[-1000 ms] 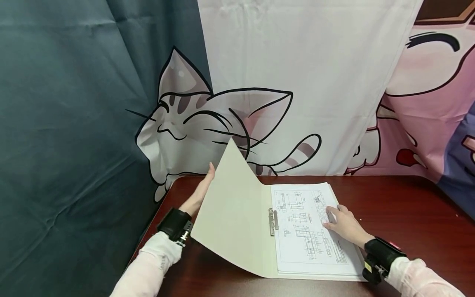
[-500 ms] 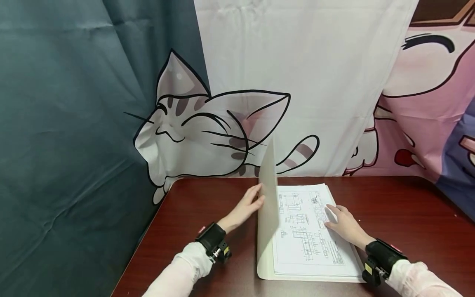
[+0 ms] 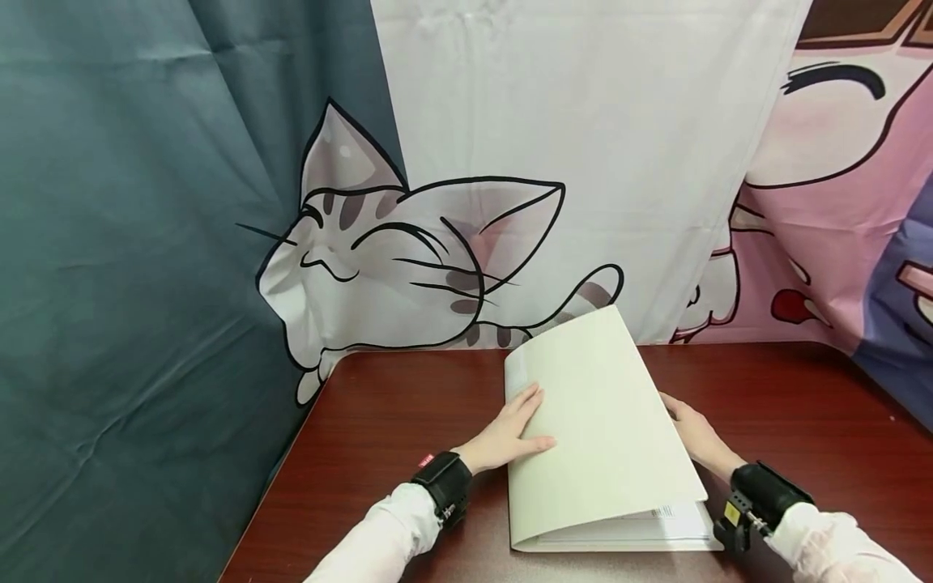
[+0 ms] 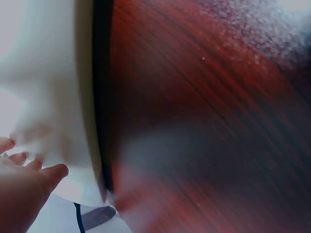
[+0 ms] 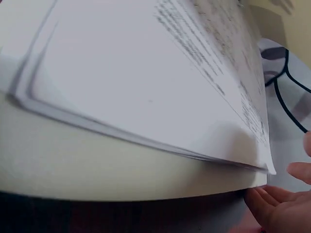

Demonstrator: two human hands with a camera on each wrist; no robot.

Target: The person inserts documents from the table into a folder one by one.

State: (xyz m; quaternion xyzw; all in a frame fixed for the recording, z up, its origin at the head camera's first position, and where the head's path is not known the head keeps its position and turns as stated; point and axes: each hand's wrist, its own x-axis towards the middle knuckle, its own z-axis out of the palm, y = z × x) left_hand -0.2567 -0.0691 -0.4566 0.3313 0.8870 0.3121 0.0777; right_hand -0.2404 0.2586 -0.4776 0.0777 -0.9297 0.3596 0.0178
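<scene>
A cream file folder lies on the table with its cover folded over to the right, the cover's right edge still raised. White printed sheets show under that edge at the front. In the right wrist view the sheets rest on the back board and carry fine line drawings and text. My left hand touches the cover near its spine, fingers spread. My right hand is at the folder's right edge, its fingertips partly hidden behind the cover; in the right wrist view, fingers meet the board's edge and the thumb stands apart.
The dark red wooden table extends to both sides of the folder. Behind it hangs a cloth backdrop with cartoon cats. Black camera straps are on both wrists.
The folder's cover has swung from the left, through upright, over the sheets to the right. My left hand has moved right with it. The right hand has shifted slightly right, off the sheets.
</scene>
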